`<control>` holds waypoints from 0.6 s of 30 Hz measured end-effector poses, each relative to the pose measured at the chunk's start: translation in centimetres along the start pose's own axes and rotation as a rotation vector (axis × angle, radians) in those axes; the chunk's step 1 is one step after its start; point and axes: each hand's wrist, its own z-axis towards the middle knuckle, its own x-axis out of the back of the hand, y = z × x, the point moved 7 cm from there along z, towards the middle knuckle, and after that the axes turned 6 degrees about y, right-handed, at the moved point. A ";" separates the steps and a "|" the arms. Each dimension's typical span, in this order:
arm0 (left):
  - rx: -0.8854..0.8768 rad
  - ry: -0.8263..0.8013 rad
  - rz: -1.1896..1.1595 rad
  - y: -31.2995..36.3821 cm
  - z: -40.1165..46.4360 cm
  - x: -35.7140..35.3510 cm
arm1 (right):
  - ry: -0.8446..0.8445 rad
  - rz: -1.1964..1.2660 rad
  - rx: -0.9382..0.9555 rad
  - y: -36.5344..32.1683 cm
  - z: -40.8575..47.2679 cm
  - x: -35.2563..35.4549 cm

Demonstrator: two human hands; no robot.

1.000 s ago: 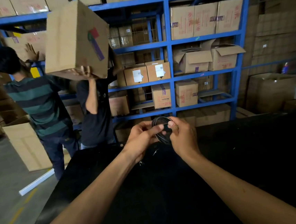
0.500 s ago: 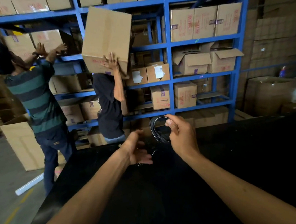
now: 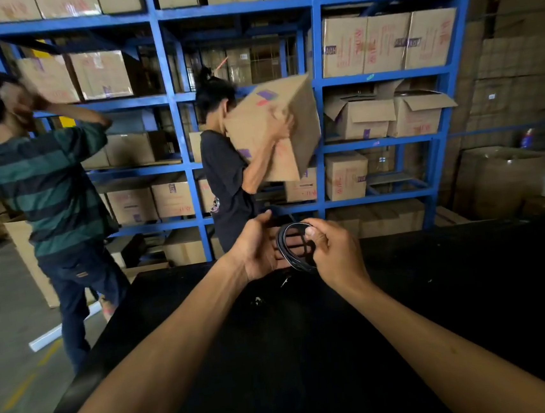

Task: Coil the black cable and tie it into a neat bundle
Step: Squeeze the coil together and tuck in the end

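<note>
Your right hand [image 3: 334,253] pinches the black cable [image 3: 291,249] coil at frame centre — its loop upright, facing you. Your left hand [image 3: 258,251] cups just left, fingers behind the coil — grip unclear.

View: single head-worn wide-angle camera | Facing: forward and down, across black surface [image 3: 312,352] toward blue shelving [image 3: 316,102] | Range: forearms close at lower frame, both hands at centre, shelving farther | Overlap: none, one view only
</note>
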 end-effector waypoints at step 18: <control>-0.102 -0.172 0.110 -1.5 -1.3 -0.9 | 0.068 -0.014 -0.016 -0.5 -0.2 -0.2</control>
